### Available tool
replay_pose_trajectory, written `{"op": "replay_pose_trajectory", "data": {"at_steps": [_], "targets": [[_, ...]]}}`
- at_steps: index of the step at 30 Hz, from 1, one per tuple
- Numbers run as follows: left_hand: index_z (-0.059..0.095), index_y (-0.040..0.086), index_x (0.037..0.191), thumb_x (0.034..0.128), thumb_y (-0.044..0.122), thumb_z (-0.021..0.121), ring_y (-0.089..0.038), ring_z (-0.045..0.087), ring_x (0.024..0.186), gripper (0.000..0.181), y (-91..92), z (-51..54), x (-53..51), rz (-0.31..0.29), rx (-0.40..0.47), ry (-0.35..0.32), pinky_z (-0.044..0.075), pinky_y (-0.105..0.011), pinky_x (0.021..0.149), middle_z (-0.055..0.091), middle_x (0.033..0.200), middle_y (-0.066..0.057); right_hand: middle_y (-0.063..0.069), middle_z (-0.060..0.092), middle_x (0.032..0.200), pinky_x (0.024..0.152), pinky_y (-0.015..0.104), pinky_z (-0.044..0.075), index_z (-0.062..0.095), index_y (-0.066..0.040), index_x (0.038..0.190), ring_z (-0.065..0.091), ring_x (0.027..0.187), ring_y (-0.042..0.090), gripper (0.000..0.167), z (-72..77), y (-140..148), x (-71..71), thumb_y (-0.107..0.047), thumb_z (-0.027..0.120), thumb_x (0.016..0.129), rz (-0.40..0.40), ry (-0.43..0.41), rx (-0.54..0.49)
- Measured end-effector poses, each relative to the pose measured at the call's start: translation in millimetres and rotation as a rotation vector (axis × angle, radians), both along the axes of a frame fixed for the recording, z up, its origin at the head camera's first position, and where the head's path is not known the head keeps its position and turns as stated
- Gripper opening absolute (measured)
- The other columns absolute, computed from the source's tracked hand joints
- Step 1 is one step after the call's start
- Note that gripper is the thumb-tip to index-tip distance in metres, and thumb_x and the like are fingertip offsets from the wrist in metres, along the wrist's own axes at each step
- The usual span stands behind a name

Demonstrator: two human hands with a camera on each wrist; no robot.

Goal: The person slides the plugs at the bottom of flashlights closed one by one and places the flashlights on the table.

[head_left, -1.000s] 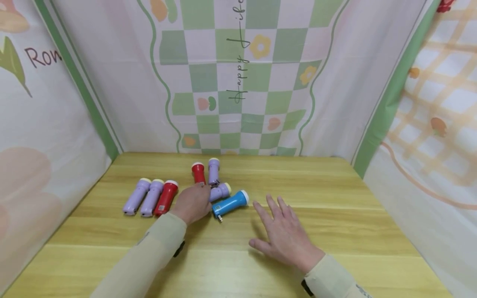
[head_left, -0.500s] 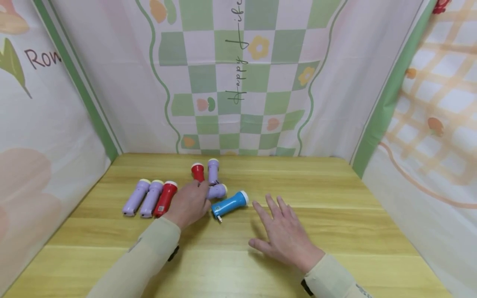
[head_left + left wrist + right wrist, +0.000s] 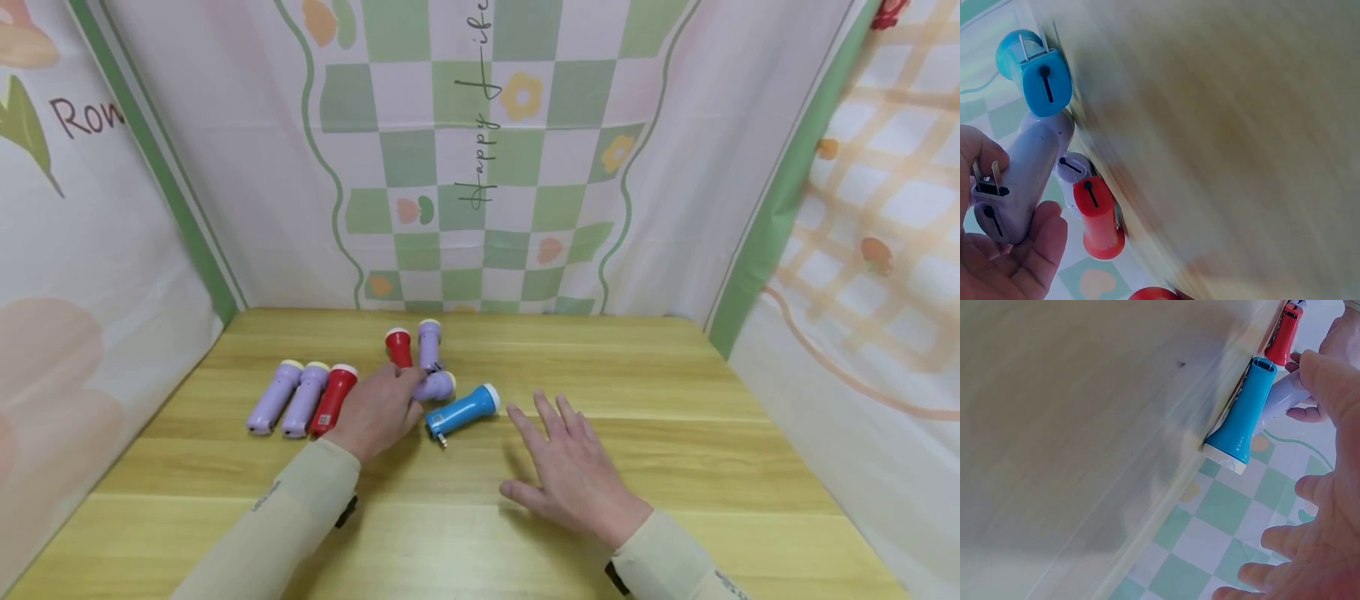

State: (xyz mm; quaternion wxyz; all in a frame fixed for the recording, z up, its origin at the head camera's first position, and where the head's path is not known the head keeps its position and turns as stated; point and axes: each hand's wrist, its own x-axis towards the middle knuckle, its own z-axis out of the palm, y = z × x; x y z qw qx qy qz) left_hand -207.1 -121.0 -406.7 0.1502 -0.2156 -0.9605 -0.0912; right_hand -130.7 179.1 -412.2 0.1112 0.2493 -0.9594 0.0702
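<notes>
My left hand grips the rear part of a lavender flashlight; the left wrist view shows two metal plug prongs standing out near its tail. In the head view only the pale head end of that flashlight shows past the fingers. Just right of it lies a blue flashlight, a small plug sticking out at its tail. Behind the hand are a red flashlight, partly hidden, and another lavender flashlight. My right hand is held with fingers spread to the right of the blue flashlight, touching no flashlight.
Side by side at the left lie two lavender flashlights, the outer one and the inner one, with a red flashlight beside them. The wooden table meets a checked cloth backdrop and cloth sides.
My left hand has shifted a little left, drawing the lavender flashlight slightly left with it. My right hand and the other flashlights have stayed put.
</notes>
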Motion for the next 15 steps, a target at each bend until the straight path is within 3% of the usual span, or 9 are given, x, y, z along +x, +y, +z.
{"op": "replay_pose_trajectory", "data": {"at_steps": [8,15], "targets": [[0.069,0.023,0.133,0.0977,0.025,0.066,-0.024,0.058,0.097,0.036,6.1,5.0,3.7,0.044,0.135,-0.146,0.055,-0.039,0.079,0.062,0.117,-0.01,0.029,0.031,0.165,0.118,0.07,0.032,0.036,-0.016,0.162,0.031,0.148,0.056,0.099,0.3,0.3,0.9,-0.069,0.072,0.086,-0.002,0.002,0.0],[0.075,0.023,0.121,0.0983,0.032,0.066,-0.022,0.06,0.113,0.026,10.8,10.0,5.7,0.042,0.279,-0.213,0.055,-0.045,0.099,0.066,0.126,-0.002,0.028,0.03,0.165,0.118,0.07,0.03,0.036,-0.016,0.163,0.03,0.149,0.056,0.1,1.7,0.0,1.7,-0.069,0.071,0.086,-0.009,-0.014,0.003]]}}
